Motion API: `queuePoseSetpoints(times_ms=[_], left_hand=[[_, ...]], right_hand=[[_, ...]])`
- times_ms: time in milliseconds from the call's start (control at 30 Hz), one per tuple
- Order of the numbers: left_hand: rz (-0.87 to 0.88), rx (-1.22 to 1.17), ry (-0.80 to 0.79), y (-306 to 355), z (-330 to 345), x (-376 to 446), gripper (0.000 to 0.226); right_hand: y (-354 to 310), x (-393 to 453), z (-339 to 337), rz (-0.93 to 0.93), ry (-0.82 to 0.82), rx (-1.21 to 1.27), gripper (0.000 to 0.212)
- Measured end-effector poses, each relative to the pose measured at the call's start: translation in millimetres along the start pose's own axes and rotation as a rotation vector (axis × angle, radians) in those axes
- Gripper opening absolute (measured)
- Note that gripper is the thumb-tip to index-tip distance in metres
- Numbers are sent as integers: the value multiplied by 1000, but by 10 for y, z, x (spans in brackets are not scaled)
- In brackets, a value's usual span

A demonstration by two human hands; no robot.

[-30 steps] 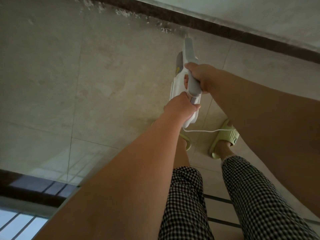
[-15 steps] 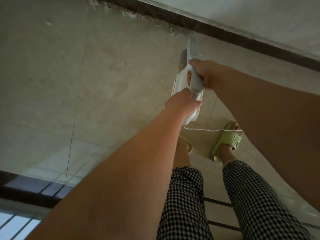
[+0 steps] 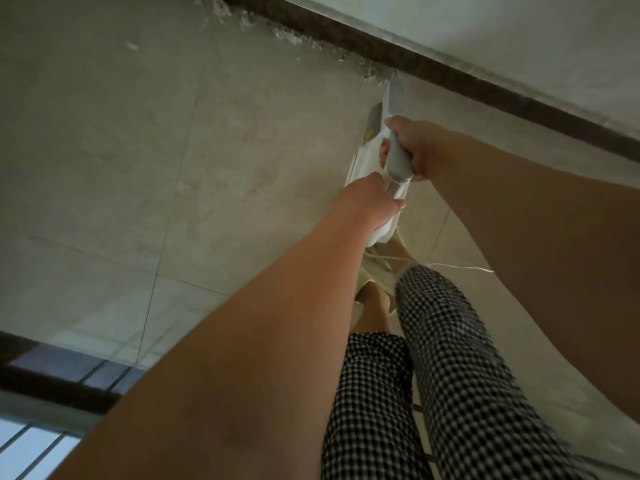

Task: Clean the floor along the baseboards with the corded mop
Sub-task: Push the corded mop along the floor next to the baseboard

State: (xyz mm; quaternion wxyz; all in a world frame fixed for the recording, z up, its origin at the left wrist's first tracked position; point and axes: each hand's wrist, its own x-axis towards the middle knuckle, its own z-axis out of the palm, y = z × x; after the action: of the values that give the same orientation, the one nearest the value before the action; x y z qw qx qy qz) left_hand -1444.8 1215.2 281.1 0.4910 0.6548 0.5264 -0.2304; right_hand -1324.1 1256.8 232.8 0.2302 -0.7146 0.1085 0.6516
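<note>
Both hands on the mop (image 3: 375,161), seen from above along its length. Right hand (image 3: 414,147) wrapped round the grey handle; left hand (image 3: 369,199) grips the white body just below it. Mop points at the baseboard (image 3: 450,76); its head is hidden behind the body, so contact with the floor (image 3: 138,150) cannot be confirmed. White debris (image 3: 294,36) lies along the baseboard to the left of the mop. Risk: cord (image 3: 460,266) runs across just in front of the shins and slipper (image 3: 369,282); a step forward could snag it, jerking the mop or tripping the person. Pushing too hard may knock the baseboard.
</note>
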Motion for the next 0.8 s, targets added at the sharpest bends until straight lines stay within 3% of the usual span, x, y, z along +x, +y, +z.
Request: queuePoseSetpoints(times_ms=[800], left_hand=[[-51,218,-161,102,-1061,171,56]], right_hand=[[-650,-266,454,153,66,262,26]])
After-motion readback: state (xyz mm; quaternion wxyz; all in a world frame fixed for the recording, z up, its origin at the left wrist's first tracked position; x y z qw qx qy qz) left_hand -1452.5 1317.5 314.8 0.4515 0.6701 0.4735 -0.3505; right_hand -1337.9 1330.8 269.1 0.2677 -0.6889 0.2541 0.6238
